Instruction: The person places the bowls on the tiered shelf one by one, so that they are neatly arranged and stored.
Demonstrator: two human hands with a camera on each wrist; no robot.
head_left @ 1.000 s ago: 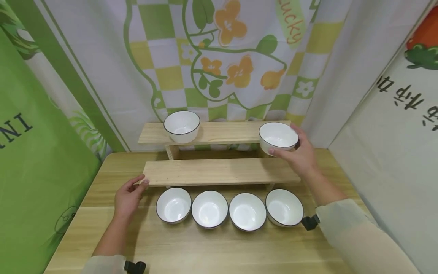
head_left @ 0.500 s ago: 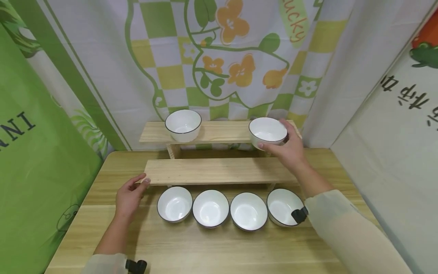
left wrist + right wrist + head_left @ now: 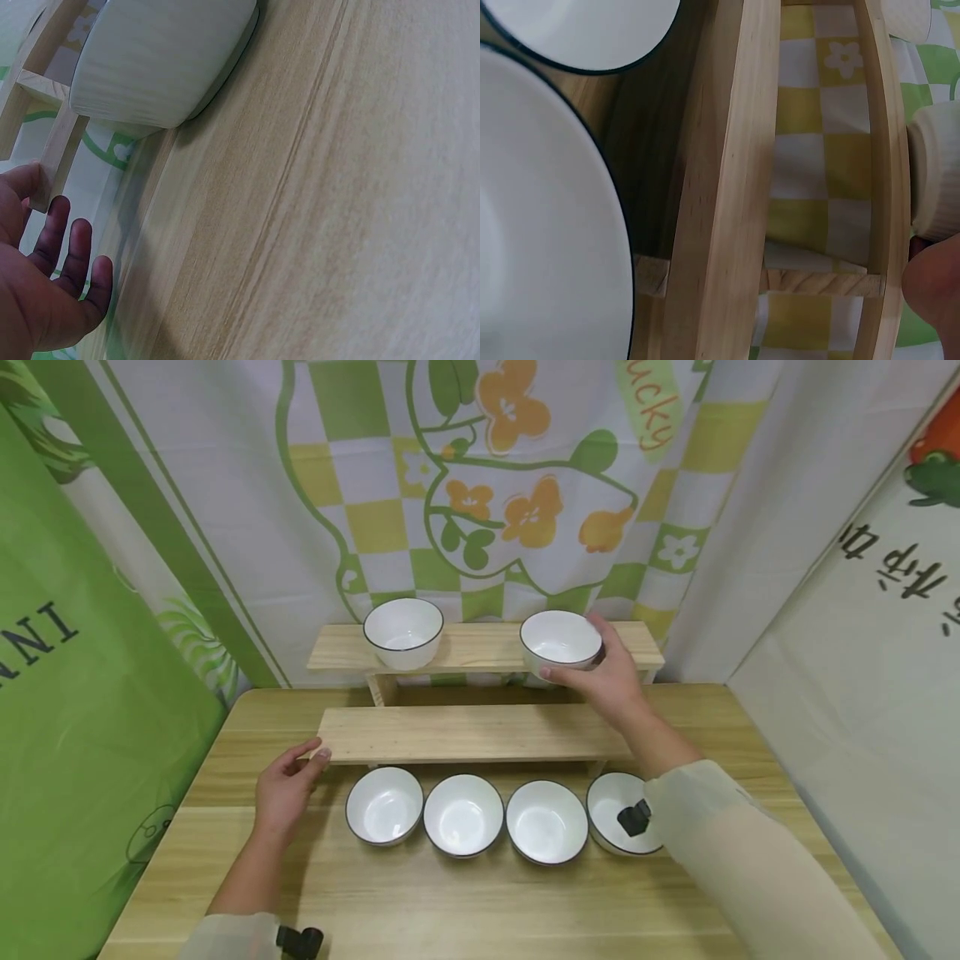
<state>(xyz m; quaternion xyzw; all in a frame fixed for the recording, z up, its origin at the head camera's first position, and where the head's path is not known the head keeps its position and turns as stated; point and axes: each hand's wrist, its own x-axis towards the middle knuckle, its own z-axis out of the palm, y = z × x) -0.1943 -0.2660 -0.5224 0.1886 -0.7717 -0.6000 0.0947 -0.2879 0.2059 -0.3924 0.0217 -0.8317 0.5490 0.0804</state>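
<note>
My right hand [image 3: 611, 681] grips a white bowl [image 3: 558, 639] with a dark rim, thumb in front and fingers round its right side. The bowl is upright at the upper board [image 3: 480, 647] of a wooden two-step shelf. In the right wrist view the held bowl's base [image 3: 934, 172] lies close to the board; whether it touches, I cannot tell. Another white bowl [image 3: 403, 633] stands on the upper board's left part. My left hand [image 3: 285, 789] pinches the left end of the lower board [image 3: 472, 733], thumb and index finger on either side of it in the left wrist view.
Several more white bowls [image 3: 462, 816] stand side by side on the wooden table [image 3: 450, 910], in front of the shelf. The rightmost bowl [image 3: 611, 810] is partly covered by the right wrist's camera and sleeve. A patterned curtain [image 3: 480, 527] hangs right behind the shelf.
My right hand has moved left along the upper board with the bowl, from near its right end toward the other bowl. The left hand keeps its place on the lower board.
</note>
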